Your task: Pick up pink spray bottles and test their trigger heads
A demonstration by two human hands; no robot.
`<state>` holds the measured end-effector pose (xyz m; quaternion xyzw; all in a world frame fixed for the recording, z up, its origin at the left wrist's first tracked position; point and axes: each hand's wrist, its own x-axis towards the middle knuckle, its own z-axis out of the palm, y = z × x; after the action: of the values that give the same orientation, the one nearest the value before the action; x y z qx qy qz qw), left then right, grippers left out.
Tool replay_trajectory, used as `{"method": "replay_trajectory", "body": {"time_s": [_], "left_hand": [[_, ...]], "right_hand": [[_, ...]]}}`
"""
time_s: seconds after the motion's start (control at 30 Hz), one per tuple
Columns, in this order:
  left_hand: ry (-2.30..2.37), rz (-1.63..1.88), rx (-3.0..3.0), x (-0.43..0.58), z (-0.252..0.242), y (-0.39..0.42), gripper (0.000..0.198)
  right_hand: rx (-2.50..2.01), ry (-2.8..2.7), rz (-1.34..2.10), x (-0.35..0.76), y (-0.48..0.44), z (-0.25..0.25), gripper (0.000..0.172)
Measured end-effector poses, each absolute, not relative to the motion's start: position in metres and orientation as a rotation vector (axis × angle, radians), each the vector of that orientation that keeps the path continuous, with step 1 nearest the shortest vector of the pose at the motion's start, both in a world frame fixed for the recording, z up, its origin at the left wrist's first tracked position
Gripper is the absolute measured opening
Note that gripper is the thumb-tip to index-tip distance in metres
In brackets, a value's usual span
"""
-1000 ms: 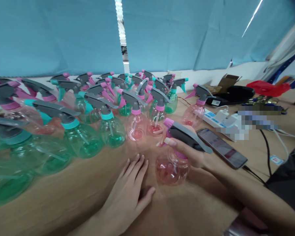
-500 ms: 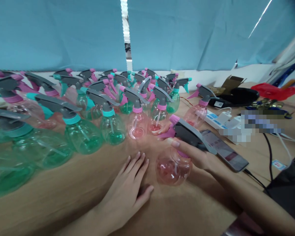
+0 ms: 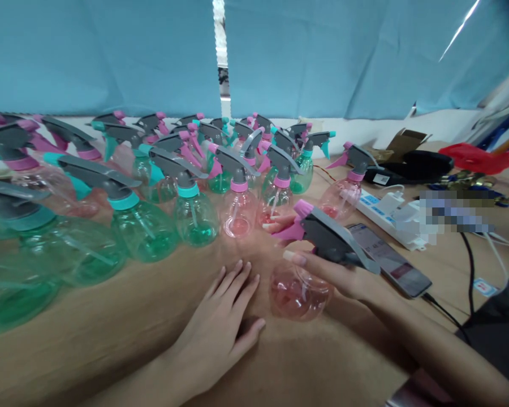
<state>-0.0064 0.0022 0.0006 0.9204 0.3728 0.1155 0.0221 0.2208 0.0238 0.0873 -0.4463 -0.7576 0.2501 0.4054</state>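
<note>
Two hands at one pink spray bottle [image 3: 299, 291], upright on the wooden table [image 3: 89, 350].
The right hand [image 3: 339, 277] wraps the neck under the grey trigger head [image 3: 328, 237], fingers closed round it; the left hand [image 3: 220, 333] lies flat, fingers spread, just beside the bottle, possibly touching its base; green and pink bottles [image 3: 190, 212] stand behind; a phone [image 3: 392, 261] lies near.
</note>
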Motion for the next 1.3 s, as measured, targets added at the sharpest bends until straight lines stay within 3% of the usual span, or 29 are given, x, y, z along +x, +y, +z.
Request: {"method": "replay_trajectory", "body": {"time_s": [0.33,0.7,0.9,1.0,1.23,1.3], "left_hand": [[1.147,0.402,2.832,-0.007,-0.001,0.002,0.055],[1.152,0.403,2.829,-0.008,0.000,0.001,0.055],[1.161,0.478,2.653,0.002,-0.002,0.007,0.088],[1.180,0.483,2.576,0.009,-0.001,0.011,0.096],[1.152,0.417,2.645,0.011,0.002,0.012,0.088],[1.143,0.401,2.679,0.011,0.002,0.012,0.085]], "right_hand": [[-1.172,-1.986,0.516,0.222,0.025,0.083,0.038],[-1.173,-1.860,0.768,0.226,0.023,0.076,0.022],[-1.060,-1.750,0.786,0.214,0.020,0.083,0.009],[-1.029,-1.734,0.810,0.209,0.017,0.089,0.003],[-1.049,-1.709,0.861,0.211,0.017,0.079,0.005],[-0.996,-1.752,0.857,0.213,0.019,0.075,0.013]]}}
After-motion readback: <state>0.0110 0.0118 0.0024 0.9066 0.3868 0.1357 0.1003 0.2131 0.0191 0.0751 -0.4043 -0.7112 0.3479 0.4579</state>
